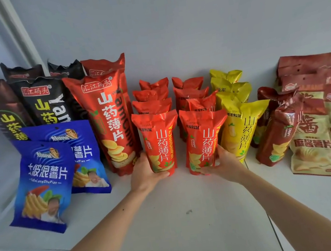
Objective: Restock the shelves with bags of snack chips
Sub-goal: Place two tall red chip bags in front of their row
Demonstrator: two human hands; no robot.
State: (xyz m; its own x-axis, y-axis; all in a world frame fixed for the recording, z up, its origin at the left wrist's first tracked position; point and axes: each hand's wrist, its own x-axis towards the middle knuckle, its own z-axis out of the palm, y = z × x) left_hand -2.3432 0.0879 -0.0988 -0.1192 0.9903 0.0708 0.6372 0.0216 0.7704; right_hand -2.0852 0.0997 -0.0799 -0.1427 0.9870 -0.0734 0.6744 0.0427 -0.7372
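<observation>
Hands — cupping red bags

Plain pale grey wall behind a white shelf, soft even light

On the shelf we see tall bags at ten o'clock, small bags at twelve, flat bags at two.
</observation>
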